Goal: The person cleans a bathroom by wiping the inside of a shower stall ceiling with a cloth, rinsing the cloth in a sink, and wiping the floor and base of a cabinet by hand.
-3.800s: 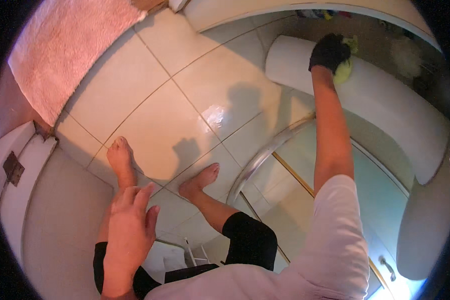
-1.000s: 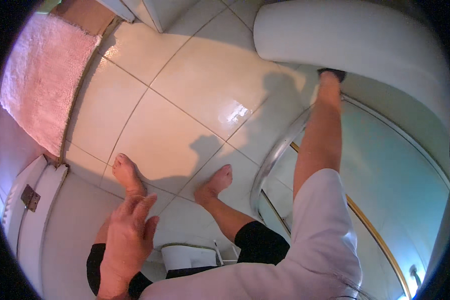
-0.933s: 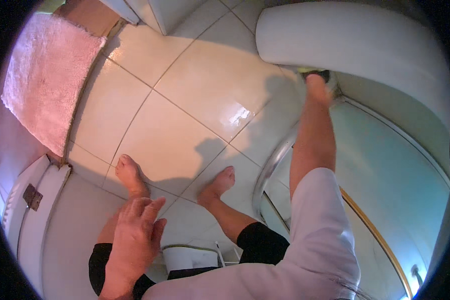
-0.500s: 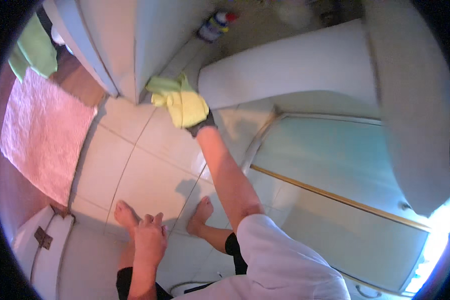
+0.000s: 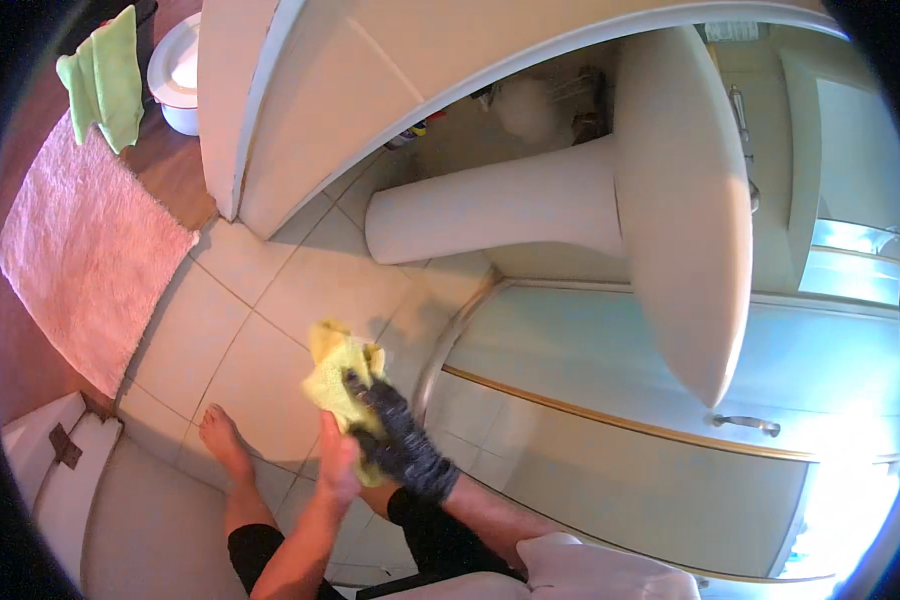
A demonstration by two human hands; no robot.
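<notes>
Above the tiled floor, my right hand [image 5: 400, 440] in a black glove is closed on a yellow cloth [image 5: 340, 375]. The cloth is bunched, with a darker yellow fold at its far end and a corner hanging below the glove. Bare, my left hand [image 5: 338, 465] meets the cloth's near edge from the left, close to the gloved fingers. Motion blurs its fingers, so their grip on the cloth does not show clearly.
A white sink [image 5: 685, 210] on a pedestal [image 5: 490, 215] stands far right, beside a glass shower panel [image 5: 550, 335] with a metal-framed edge. A door edge [image 5: 255, 130] rises at the far left. Left lie a pink mat [image 5: 90, 250] and a green towel [image 5: 110, 80], near a white pot [image 5: 177, 80].
My right hand has drawn the yellow cloth back from beside the pedestal's base toward me. My left hand has come up to meet it. The view has shifted, showing more of the sink.
</notes>
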